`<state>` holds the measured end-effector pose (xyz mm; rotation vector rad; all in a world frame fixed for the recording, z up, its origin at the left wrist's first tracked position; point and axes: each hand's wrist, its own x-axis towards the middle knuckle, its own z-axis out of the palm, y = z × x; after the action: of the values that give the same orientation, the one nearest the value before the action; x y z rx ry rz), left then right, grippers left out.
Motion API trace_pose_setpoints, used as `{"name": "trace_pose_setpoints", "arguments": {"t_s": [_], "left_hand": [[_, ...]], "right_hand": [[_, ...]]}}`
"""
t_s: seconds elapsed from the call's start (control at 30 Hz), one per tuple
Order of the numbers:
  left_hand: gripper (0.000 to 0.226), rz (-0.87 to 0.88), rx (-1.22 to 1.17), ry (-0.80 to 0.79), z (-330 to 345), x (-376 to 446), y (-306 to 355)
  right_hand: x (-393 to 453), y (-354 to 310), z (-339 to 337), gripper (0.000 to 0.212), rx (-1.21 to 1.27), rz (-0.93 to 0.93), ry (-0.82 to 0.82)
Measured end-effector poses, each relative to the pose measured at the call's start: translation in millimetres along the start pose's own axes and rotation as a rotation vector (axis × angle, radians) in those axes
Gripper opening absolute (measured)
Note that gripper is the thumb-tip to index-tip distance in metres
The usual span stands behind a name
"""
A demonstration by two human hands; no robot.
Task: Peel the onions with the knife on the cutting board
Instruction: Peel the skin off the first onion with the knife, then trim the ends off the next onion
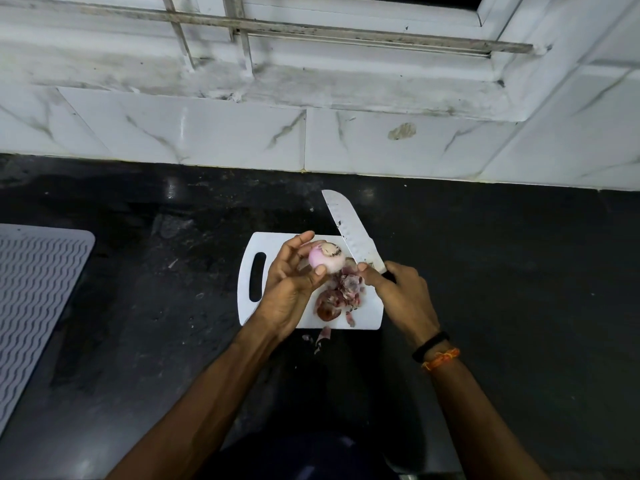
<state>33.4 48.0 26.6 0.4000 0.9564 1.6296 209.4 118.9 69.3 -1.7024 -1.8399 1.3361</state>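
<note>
Pink-white peeled onion [326,260] was held up at frame centre, above the white cutting board [277,247], gripped by the left hand [294,282] with thumb and curled fingers around it. Dark specks were seen on the onion's root end, facing up. Knife [349,226] was gripped at the handle by the right hand [398,292], fingers wrapped round it; blade was angled toward upper left of the frame, its tip past the board's far edge, its lower edge just beside the onion; contact could not be confirmed. Reddish-purple onion skins [339,296] were piled on the board, lower centre, below the onion. A few loose skin scraps [320,337] were seen off the board's near edge on the black table [502,254]. Board's handle slot was at its left side. A black band and an orange thread [438,351] were worn on the right wrist. A grey ribbed mat [38,285] lay at the left edge of the frame. White marble-pattern tiles [207,129] and a window sill were seen across the top.
</note>
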Motion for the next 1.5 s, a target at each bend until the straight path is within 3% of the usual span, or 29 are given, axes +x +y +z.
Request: {"name": "trace_pose_setpoints", "arguments": {"t_s": [0.27, 0.5, 0.63, 0.77, 0.93, 1.03, 1.3, 1.5], "left_hand": [[0.078, -0.001, 0.005, -0.124, -0.9, -3.1, 9.7], [0.07, -0.037, -0.089, -0.244, -2.8, -3.1, 12.3], [0.071, -0.056, -0.101, -0.244, -2.6, -3.3, 13.5], [0.071, -0.065, -0.11, -0.219, -0.1, -6.1, 13.9], [0.071, -0.028, 0.022, -0.087, 1.1, -4.1, 21.1], [0.061, -0.008, 0.072, -0.015, -6.1, -2.1, 28.9], [0.047, 0.096, 0.019, 0.116, -10.6, -7.0, 52.5], [0.049, 0.106, 0.098, 0.138, -18.0, -10.2, 44.5]], "right_hand": [[-12.3, -5.0, 1.7, 0.042, 0.114, -0.026, 0.011], [-19.5, -10.6, -1.1, 0.047, 0.026, -0.165, 0.025], [-24.9, -12.2, 1.1, 0.034, -0.035, -0.191, -0.018], [-27.7, -11.7, 5.0, 0.066, -0.11, -0.181, 0.0], [-27.4, -6.4, 1.5, 0.016, -0.086, -0.095, 0.074], [-29.4, 0.8, 0.1, 0.002, -0.144, -0.027, 0.034], [-60.6, 38.8, 32.5, 0.011, -0.346, -0.164, 0.01], [-86.5, 63.1, 60.3, 0.008, -0.334, -0.17, -0.021]]}}
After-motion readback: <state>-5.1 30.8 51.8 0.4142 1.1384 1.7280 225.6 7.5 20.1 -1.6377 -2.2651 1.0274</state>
